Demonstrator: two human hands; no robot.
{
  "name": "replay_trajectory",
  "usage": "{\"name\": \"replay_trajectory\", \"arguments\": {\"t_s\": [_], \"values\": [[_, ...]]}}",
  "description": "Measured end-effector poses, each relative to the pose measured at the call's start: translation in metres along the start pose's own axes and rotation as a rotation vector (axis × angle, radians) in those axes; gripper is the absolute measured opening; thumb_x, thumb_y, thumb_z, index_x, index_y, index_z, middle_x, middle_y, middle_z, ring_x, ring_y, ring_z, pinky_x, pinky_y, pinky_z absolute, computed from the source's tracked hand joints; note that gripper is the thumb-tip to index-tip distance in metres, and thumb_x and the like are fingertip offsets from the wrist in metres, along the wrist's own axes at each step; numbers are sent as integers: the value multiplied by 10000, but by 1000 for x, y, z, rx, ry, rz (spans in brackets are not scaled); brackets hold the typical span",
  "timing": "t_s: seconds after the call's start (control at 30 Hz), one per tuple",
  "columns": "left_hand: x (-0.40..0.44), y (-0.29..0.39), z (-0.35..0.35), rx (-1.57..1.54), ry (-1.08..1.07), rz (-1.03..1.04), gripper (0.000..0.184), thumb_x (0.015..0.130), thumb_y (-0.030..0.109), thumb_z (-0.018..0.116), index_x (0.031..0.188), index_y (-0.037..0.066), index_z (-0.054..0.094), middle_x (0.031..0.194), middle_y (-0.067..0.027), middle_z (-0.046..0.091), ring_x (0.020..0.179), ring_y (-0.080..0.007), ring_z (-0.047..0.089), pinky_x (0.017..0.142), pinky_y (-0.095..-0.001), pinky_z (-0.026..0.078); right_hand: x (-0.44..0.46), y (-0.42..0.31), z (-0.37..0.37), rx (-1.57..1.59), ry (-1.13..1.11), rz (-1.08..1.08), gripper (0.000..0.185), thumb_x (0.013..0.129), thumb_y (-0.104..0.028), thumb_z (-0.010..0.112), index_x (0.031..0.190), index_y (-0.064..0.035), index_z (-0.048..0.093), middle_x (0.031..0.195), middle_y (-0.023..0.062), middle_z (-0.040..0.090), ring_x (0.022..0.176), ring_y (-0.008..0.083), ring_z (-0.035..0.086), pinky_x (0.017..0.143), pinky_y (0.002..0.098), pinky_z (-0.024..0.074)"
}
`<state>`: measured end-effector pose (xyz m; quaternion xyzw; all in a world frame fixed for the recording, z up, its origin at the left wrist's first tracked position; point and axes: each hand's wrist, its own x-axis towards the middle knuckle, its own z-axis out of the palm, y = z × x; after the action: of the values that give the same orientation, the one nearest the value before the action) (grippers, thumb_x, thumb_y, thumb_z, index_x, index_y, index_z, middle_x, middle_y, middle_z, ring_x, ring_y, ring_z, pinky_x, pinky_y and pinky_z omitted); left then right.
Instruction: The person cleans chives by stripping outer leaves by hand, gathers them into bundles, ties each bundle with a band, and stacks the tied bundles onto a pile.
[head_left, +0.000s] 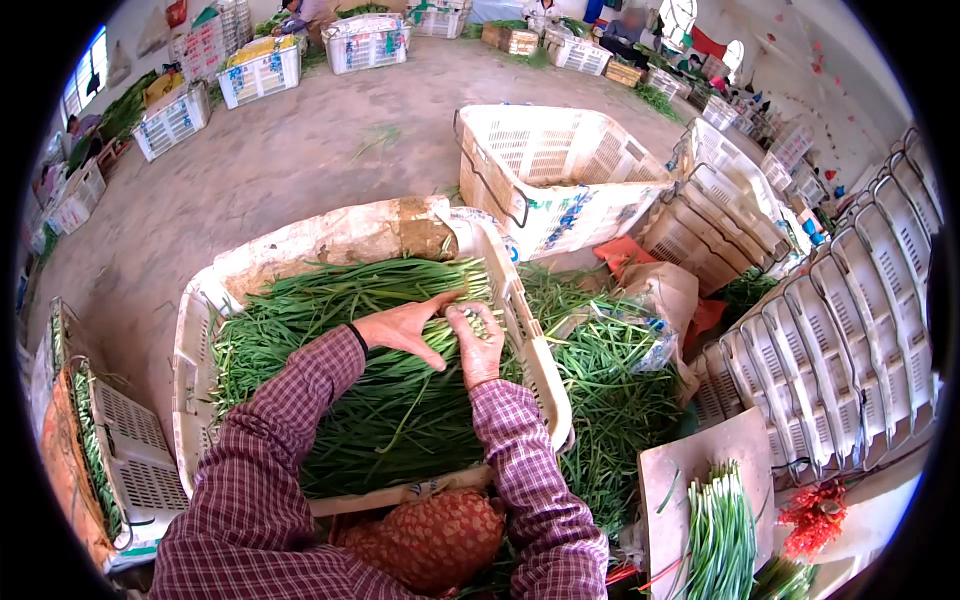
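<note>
A white plastic crate [535,350] in front of me is filled with long garlic chives [330,320], their pale cut ends toward the right wall. My left hand [400,328] lies across the chives with its thumb spread away from the fingers; its fingertips reach under or beside the other hand. Close beside it, my right hand [477,345] has its fingers curled around the pale ends of some chives near the crate's right wall. How many stalks it grips is hidden.
Loose greens [610,380] are heaped right of the crate. A board [665,500] at lower right carries a chive bundle [722,530], with red ties [815,520] beside it. Stacked crates [830,330] stand at right, another crate [560,200] ahead. People sit among crates farther back.
</note>
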<state>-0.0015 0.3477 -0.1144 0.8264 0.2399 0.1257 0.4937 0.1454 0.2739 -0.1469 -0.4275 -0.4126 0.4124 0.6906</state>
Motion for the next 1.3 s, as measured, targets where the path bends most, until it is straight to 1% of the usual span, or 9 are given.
{"name": "replay_trajectory", "arguments": {"t_s": [0.17, 0.43, 0.5, 0.6, 0.67, 0.83, 0.9, 1.1, 1.3], "values": [[-18, -4, -17, 86, -244, -198, 1132, 572, 333, 883, 1439, -34, 254, 1469, -229, 320, 1360, -309, 323, 1138, -381, 250, -2, -36, -17, 46, 185, -64, 70, 826, -90, 691, 872, -62, 646, 824, -22, 616, 781, 67, 530, 751, 226, 431], [-48, -27, 13, 377, -188, -437, 1067, 630, 458, 823, 1396, -85, 318, 1435, -269, 351, 1317, -357, 380, 1097, -392, 323, -26, -208, -61, -327, 271, -507, 74, 785, -104, 698, 821, -101, 633, 777, 7, 645, 639, 72, 556, 611, 240, 475], [-49, -103, 21, 535, -122, -210, 929, 682, 434, 787, 1398, 4, 381, 1404, -222, 411, 1270, -367, 423, 1069, -455, 339, -44, -270, -88, -355, 366, -621, 47, 794, -98, 659, 814, -84, 619, 783, -6, 610, 682, 83, 536, 656, 239, 448], [-65, -65, 25, 710, -150, -55, 817, 687, 373, 787, 1366, 67, 450, 1372, -219, 444, 1280, -392, 401, 1050, -461, 337, -92, -353, -133, -48, 385, -736, 133, 838, -179, 627, 868, -63, 570, 778, 71, 603, 719, 157, 581, 701, 302, 482], [-68, -33, 12, 805, -262, -79, 782, 678, 326, 800, 1355, 109, 474, 1352, -203, 472, 1279, -370, 414, 1039, -476, 336, -120, -388, -167, -201, 418, -761, 160, 866, -189, 620, 878, -38, 569, 790, 101, 623, 707, 178, 601, 702, 295, 493], [-59, 104, -37, 513, -108, -300, 784, 688, 308, 797, 1360, 83, 462, 1367, -171, 487, 1280, -336, 440, 1081, -488, 346, -187, -427, -160, -528, 490, -600, 65, 854, -71, 653, 872, -39, 599, 777, -1, 599, 685, 75, 553, 681, 222, 448], [-60, 178, -25, 313, 59, 69, 807, 718, 338, 767, 1395, 76, 413, 1369, -164, 489, 1286, -325, 439, 1095, -497, 334, -213, -440, -131, -495, 406, -522, 88, 834, -84, 671, 847, -38, 598, 764, -9, 594, 682, 58, 541, 671, 214, 440], [-35, 328, 112, -525, -408, 681, 918, 760, 456, 722, 1474, 105, 264, 1401, -187, 441, 1323, -355, 376, 1125, -479, 286, -240, -443, -107, -330, 170, -222, 82, 810, -72, 654, 867, -23, 620, 764, 2, 615, 643, 72, 565, 629, 207, 457], [-55, 255, 282, -1027, -819, 100, 931, 758, 399, 725, 1479, 88, 225, 1406, -201, 421, 1295, -365, 405, 1092, -489, 332, -256, -419, -104, -130, 211, -103, 126, 816, -100, 689, 885, -18, 624, 731, 23, 622, 601, 96, 598, 572, 217, 486]]}}
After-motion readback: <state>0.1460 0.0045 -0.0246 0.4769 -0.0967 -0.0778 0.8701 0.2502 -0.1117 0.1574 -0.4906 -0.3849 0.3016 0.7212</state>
